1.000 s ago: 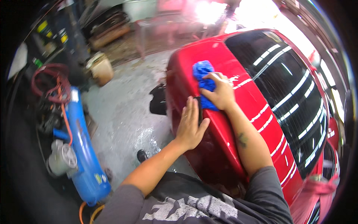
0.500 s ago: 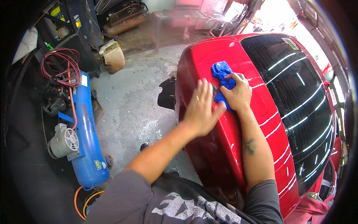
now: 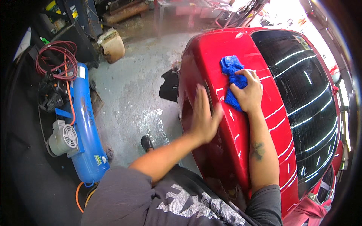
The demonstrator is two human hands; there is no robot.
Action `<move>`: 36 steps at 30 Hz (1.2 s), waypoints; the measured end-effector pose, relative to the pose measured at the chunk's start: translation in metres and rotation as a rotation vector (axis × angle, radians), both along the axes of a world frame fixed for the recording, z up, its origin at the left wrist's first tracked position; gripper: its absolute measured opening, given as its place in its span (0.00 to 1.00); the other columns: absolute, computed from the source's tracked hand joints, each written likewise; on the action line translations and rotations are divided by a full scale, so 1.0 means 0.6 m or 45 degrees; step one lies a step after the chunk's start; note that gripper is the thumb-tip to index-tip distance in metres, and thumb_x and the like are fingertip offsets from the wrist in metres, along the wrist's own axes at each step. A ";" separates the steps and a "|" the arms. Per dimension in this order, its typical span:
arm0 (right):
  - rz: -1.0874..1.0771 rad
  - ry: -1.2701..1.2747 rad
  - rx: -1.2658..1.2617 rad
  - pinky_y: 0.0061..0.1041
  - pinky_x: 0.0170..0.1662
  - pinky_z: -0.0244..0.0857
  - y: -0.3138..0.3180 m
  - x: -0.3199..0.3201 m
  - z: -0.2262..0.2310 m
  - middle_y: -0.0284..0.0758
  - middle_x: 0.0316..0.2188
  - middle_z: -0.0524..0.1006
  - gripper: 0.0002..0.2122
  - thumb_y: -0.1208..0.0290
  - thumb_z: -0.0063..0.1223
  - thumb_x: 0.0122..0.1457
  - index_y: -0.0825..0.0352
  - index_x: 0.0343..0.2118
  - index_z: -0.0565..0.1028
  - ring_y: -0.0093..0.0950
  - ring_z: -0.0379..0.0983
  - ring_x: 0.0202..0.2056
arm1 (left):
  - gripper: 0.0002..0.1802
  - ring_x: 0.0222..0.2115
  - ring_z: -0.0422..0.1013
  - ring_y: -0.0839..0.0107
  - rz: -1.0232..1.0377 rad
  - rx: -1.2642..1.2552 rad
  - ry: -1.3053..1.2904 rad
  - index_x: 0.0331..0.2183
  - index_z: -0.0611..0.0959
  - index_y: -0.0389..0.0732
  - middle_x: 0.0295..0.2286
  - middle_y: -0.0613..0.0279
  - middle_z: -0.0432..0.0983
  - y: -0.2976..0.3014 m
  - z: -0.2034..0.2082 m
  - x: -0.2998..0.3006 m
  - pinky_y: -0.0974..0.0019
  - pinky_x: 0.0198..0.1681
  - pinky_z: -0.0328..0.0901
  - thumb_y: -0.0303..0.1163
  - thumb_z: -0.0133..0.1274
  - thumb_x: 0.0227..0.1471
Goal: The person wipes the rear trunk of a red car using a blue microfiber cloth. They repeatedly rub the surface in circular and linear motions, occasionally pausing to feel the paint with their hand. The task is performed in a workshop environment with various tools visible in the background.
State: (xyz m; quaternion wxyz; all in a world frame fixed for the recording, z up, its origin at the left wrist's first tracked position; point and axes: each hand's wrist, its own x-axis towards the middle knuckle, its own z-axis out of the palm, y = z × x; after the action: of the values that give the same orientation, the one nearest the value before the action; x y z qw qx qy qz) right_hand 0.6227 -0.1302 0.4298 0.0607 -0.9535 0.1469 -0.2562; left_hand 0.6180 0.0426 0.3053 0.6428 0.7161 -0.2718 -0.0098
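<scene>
A crumpled blue cloth [image 3: 230,64] lies on the glossy trunk lid of a red car [image 3: 220,44]. My right hand [image 3: 250,92] presses down on the cloth, fingers curled over its right side. To the left, my left hand [image 3: 205,118] is at the car's rear edge, fingers stretched out and slightly smeared by motion. Nothing shows in it; whether it touches the paint I cannot tell. Beyond the lid is the dark rear window [image 3: 294,86], streaked with light reflections.
A blue air compressor [image 3: 88,124] with a coiled red hose [image 3: 56,56] stands at left. A stained plastic jug [image 3: 112,46] sits on the grey floor [image 3: 128,94]. A black panel [image 3: 169,86] juts out by the bumper. Red fabric [image 3: 311,211] hangs at lower right.
My left hand has moved down and away from the cloth, toward the car's rear edge. My right hand stays on the cloth. The whole view has shifted slightly; a shoe now shows below.
</scene>
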 end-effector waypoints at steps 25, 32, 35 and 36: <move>0.359 0.417 -0.101 0.49 0.66 0.61 -0.035 -0.019 0.026 0.43 0.60 0.75 0.36 0.34 0.69 0.50 0.57 0.55 0.79 0.46 0.70 0.63 | 0.55 0.74 0.36 0.33 0.122 -0.107 0.080 0.70 0.46 0.18 0.71 0.19 0.37 -0.022 0.052 -0.070 0.40 0.76 0.38 0.59 0.43 0.70; 0.322 0.003 0.088 0.48 0.57 0.67 -0.032 -0.105 0.000 0.41 0.48 0.81 0.22 0.54 0.66 0.48 0.58 0.46 0.83 0.47 0.76 0.52 | 0.57 0.74 0.34 0.33 0.052 0.129 -0.125 0.71 0.44 0.20 0.71 0.19 0.33 0.005 0.068 -0.150 0.43 0.76 0.36 0.58 0.47 0.68; 0.309 -0.003 0.017 0.43 0.57 0.69 -0.005 -0.096 0.009 0.45 0.47 0.81 0.21 0.58 0.67 0.49 0.63 0.45 0.83 0.47 0.77 0.52 | 0.54 0.75 0.36 0.39 0.117 0.157 0.045 0.71 0.45 0.20 0.72 0.22 0.35 0.001 0.085 -0.035 0.48 0.77 0.37 0.59 0.42 0.71; 0.286 -0.008 0.001 0.43 0.58 0.69 -0.008 -0.099 0.010 0.44 0.48 0.81 0.21 0.58 0.67 0.48 0.63 0.44 0.83 0.47 0.77 0.52 | 0.53 0.75 0.36 0.37 0.116 0.140 0.048 0.70 0.46 0.19 0.71 0.20 0.35 -0.003 0.090 -0.062 0.50 0.77 0.37 0.57 0.42 0.72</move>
State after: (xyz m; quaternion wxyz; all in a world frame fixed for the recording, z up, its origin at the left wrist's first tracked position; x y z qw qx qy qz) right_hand 0.5631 -0.1353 0.4356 0.0897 -0.9631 0.0391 -0.2506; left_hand 0.5806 0.0410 0.3596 0.6074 0.7616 -0.2259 -0.0091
